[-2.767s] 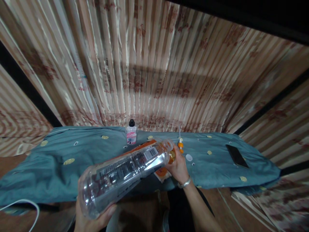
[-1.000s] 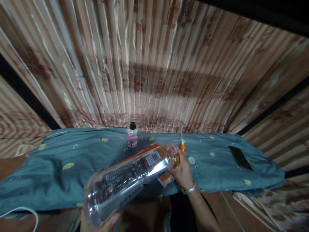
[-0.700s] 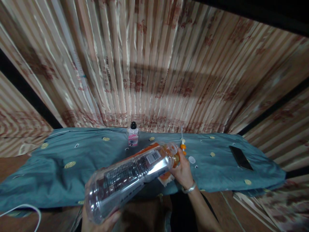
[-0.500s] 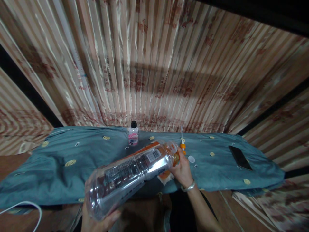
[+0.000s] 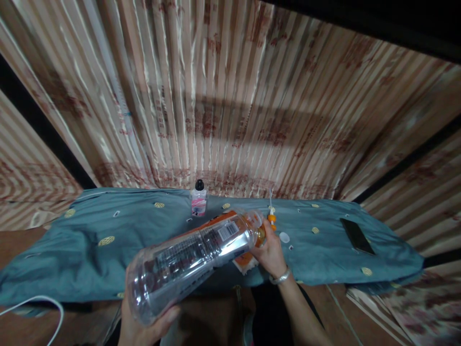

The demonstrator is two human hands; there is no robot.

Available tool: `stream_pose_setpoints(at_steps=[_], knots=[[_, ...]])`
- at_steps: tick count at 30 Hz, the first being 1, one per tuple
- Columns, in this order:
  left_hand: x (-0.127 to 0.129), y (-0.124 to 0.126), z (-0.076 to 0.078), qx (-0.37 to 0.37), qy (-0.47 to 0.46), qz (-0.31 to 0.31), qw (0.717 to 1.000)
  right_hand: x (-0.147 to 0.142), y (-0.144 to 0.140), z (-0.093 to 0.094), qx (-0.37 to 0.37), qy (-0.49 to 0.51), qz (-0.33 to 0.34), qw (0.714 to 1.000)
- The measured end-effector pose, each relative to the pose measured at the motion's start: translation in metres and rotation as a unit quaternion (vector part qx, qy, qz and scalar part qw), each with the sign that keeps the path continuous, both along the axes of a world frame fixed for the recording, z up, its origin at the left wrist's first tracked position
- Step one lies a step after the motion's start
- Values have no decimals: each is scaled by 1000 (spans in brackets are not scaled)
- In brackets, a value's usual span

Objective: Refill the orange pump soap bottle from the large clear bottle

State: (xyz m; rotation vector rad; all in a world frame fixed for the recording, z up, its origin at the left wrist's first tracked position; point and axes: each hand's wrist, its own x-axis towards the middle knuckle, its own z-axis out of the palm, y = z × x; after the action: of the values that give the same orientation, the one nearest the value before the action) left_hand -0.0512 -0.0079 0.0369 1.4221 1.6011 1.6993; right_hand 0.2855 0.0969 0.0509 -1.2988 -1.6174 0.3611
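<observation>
A large clear plastic bottle (image 5: pixel 187 264) with a printed label and barcode lies slanted across both hands, its round open mouth toward the upper right. Cupped under its base at the lower left is my left hand (image 5: pixel 151 331), thumb along the near side. My right hand (image 5: pixel 271 251), a bracelet at its wrist, is closed around the neck end. Amber plastic shows beside these fingers; whether it is part of this bottle I cannot tell. An orange piece with a ragged pale edge (image 5: pixel 246 263) shows below the neck, partly hidden.
An orange and white pump head (image 5: pixel 272 219) and a white cap (image 5: pixel 284 237) lie right of the bottle. Further back stands a small clear bottle with black cap (image 5: pixel 199 199). A dark phone (image 5: pixel 357 236) rests on the green cloth (image 5: pixel 86 259). Striped curtains (image 5: pixel 230 115) hang behind.
Both hands keep their hold on the large bottle, which has hardly moved. The view has shifted slightly.
</observation>
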Motion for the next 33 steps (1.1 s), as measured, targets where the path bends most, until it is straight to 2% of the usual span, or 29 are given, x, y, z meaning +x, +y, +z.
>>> stream_pose_setpoints(at_steps=[3, 6, 9, 12, 18, 26, 30, 33], knots=[[-10, 2, -3, 16, 11, -36, 999, 1, 0, -2, 0, -8, 2, 1000], [-10, 1, 2, 33, 19, -50, 998, 1, 1, -3, 5, -15, -1, 1000], [-6, 1, 6, 26, 12, -30, 999, 1, 1, -3, 5, -19, -6, 1000], [-8, 1, 2, 23, 20, -4, 1000, 1, 1, -1, 3, -24, -6, 1000], [-15, 0, -8, 51, 55, -15, 997, -1, 1, -2, 8, -15, -3, 1000], [-9, 0, 8, 38, 42, -12, 998, -2, 1, -3, 4, -13, -2, 1000], [-3, -2, 14, 31, 31, 9, 999, -2, 1, -3, 8, -15, -3, 1000], [1, -3, 16, 52, 39, 17, 998, -3, 0, -4, 11, -19, -6, 1000]])
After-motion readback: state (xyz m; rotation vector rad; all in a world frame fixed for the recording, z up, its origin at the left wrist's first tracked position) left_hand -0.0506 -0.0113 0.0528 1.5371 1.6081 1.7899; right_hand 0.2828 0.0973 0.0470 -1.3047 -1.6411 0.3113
